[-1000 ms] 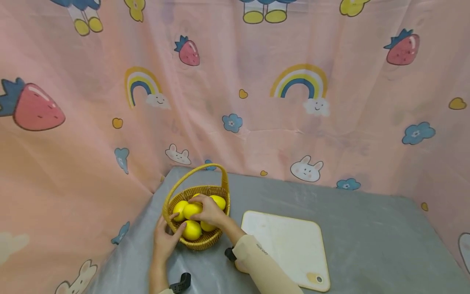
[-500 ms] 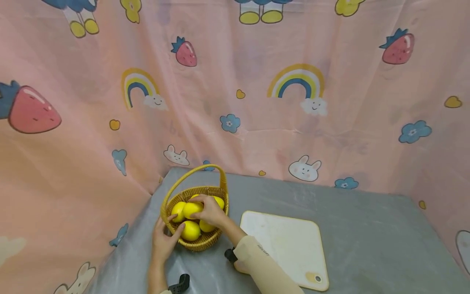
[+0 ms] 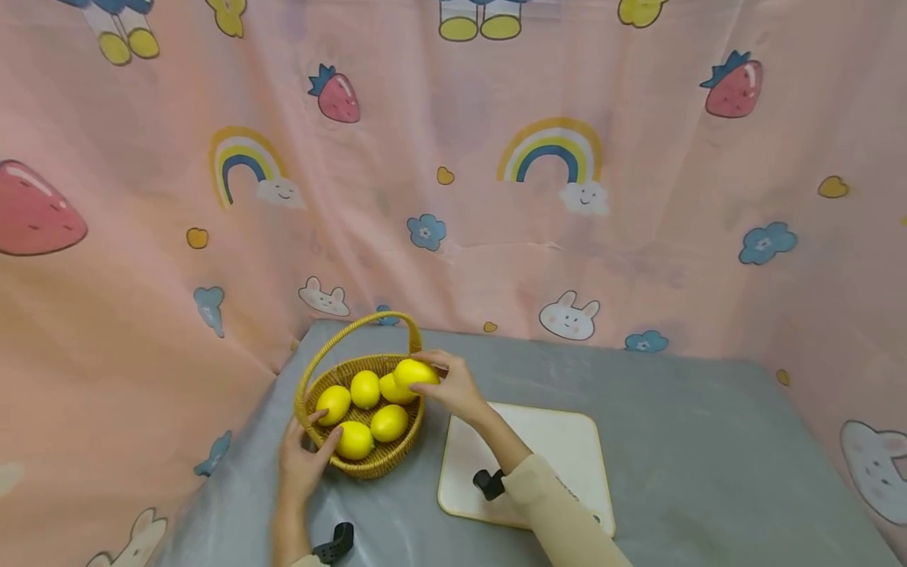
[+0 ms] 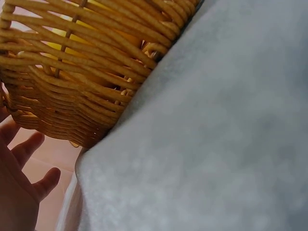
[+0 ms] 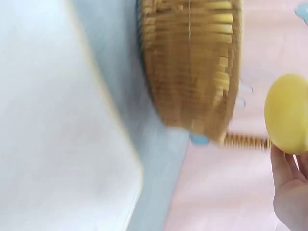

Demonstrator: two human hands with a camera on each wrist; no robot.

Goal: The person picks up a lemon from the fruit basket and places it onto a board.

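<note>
Left of centre, the right hand pinches a lemon above the basket rim; the left hand, fingers relaxed, steadies the basket's near wall.

Staged tabletop set: cartoon-print pink curtain backdrop, grey-covered table.
</note>
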